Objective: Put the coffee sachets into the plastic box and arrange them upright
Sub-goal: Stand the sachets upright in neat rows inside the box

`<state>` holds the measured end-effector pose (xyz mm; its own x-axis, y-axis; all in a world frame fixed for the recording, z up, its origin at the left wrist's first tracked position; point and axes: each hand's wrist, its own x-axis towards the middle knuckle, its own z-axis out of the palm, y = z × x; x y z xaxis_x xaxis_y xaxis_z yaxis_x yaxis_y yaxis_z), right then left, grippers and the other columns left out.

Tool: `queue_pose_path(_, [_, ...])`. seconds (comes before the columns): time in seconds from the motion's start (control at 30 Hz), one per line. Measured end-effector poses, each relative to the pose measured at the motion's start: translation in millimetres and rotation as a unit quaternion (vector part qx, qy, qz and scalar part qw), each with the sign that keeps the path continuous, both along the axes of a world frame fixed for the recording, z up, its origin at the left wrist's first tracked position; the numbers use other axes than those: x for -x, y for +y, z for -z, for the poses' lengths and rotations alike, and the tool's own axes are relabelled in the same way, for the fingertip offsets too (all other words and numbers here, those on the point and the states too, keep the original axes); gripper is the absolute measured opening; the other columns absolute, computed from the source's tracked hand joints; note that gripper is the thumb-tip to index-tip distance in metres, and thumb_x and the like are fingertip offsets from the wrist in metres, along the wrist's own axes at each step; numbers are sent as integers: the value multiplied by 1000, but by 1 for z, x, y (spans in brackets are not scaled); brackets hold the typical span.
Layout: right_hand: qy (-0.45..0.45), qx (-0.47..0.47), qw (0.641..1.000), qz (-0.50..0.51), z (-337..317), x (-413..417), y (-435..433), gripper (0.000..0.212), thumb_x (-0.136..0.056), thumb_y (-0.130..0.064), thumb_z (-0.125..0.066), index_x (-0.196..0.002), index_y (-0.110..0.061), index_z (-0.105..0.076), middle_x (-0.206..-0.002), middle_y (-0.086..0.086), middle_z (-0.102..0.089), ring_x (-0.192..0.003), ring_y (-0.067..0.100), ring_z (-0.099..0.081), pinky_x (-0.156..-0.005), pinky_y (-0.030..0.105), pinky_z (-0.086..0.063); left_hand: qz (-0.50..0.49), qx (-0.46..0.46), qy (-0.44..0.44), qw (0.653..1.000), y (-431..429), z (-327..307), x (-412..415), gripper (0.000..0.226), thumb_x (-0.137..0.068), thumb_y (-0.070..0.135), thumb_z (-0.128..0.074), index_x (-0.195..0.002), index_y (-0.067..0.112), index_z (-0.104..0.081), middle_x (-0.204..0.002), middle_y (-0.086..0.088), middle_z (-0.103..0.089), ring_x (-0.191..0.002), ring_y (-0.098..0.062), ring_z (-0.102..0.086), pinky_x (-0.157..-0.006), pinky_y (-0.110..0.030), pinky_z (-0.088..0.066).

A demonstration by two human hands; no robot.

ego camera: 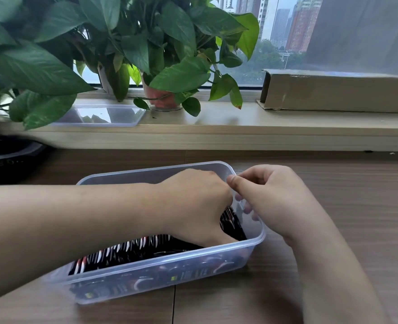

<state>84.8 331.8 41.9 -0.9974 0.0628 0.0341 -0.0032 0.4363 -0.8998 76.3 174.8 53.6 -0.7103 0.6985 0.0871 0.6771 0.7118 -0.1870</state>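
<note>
1. Head view: looked down on a brown table (345, 206) of matte wood grain, with a thin seam running out from under the box.
2. Found the plastic box (134, 177) near the middle of that table: rectangular, round-cornered, translucent and faintly cloudy, finished with a rolled rim.
3. Noted the coffee sachets (132, 250) inside it. Made them out as dark, glossy packets with red and white marks, packed on edge in a leaning row along the left and middle, their print smeared through the near wall.
4. Traced the left hand (193, 202) in from the left, forearm over the box, fingers bent down among the sachets at the right end. Lost the fingertips behind the knuckles, so could not tell whether pinching a packet or only pressing.
5. Placed the right hand (270, 195) at the far right corner, thumb hooked over the rim, curled fingers showing as pale blurs through the clear end wall, clamping that wall between thumb and fingers.
6. Saw behind the table a pale, smooth wooden sill (240, 122) carrying a shallow clear tray (99, 115), a broad-leaved green plant (123, 43) in a reddish pot (158, 97), and a long, creased cardboard carton (338, 92) lying on its side.
7. Caught a black object (6, 160) at the left edge, too blurred to identify.
</note>
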Motion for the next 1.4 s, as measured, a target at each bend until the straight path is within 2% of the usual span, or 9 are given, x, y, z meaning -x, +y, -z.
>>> queue_pose_path(0.23, [0, 7, 1000, 3, -2, -3, -1, 22, -85, -37, -72, -73, -17, -74, -68, 2, -73, -54, 10, -60, -60, 33, -52, -45, 21, -20, 999, 9, 1, -4, 55, -86, 65, -47, -57, 21, -31, -55, 5, -36, -48, -8, -29, -56, -29, -32])
queue_pose_path(0.47, [2, -5, 1000, 5, -4, -5, -1, 22, -84, -38, -73, -74, -18, -73, -67, -1, -73, -49, 8, -59, -60, 34, -53, 13, -33, -61, 998, -7, -12, 0, 60, -83, 67, -49, -61, 11, -55, -54, -4, -56, -51, -18, -49, -51, -32, -42])
queue_pose_path(0.63, [2, -11, 1000, 2, -4, -6, 1, 22, -83, -39, -73, -75, -19, -73, -68, -2, -73, -54, 9, -61, -63, 35, -55, 105, -87, -59, 989, -46, -26, 1, 21, -92, 46, -55, -86, 28, -66, -88, 15, -58, -76, 1, -53, -68, -15, -40])
queue_pose_path(0.77, [-1, -39, 999, 8, -9, -11, 4, 20, -83, -37, -73, -74, -19, -73, -67, -1, -73, -56, 11, -63, -66, 34, -55, 78, -76, -81, 991, -74, -33, -12, 25, -95, 44, -48, -107, 36, -69, -117, 25, -59, -101, 4, -60, -85, -15, -47])
queue_pose_path(0.9, [7, -62, 998, 25, -15, -15, 11, 15, -81, -32, -78, -75, -19, -73, -68, -1, -72, -60, 14, -64, -59, 28, -48, -65, -197, -100, 973, -102, -56, -29, 32, -82, 57, -45, -87, 37, -71, -89, 19, -71, -79, -6, -68, -72, -34, -56])
queue_pose_path(1.07, [101, -158, 979, 83, -25, -20, 9, 6, -84, -33, -73, -84, -26, -72, -75, -14, -68, -73, 3, -61, -58, 19, -40, -109, -266, -168, 943, -105, -46, -59, 28, -80, 53, -53, -84, 33, -72, -68, 3, -71, -61, -15, -65, -61, -32, -56])
queue_pose_path(1.2, [209, -178, 961, -33, -42, -41, -7, 13, -79, -24, -63, -77, -32, -73, -69, -15, -70, -61, 2, -63, -55, 8, -42, -108, -244, -262, 927, -99, -31, -68, 16, -80, 27, -55, -80, 28, -71, -69, 4, -70, -55, -14, -58, -54, -24, -49])
queue_pose_path(1.3, [107, -195, 953, -204, -48, -60, -23, 19, -79, -28, -56, -77, -34, -74, -63, -9, -71, -42, 10, -55, -43, 14, -44, -95, -259, -273, 922, -103, -23, -72, 25, -68, 26, -46, -74, 24, -70, -72, -2, -69, -60, -25, -60, -57, -38, -52])
queue_pose_path(1.4, [12, -269, 925, -269, -43, -63, -34, 22, -85, -31, -51, -87, -32, -73, -60, -13, -68, -45, 8, -54, -48, 16, -49, -80, -271, -273, 920, -104, -19, -76, 24, -67, 24, -44, -63, 19, -67, -71, 0, -66, -58, -16, -57, -54, -28, -48])
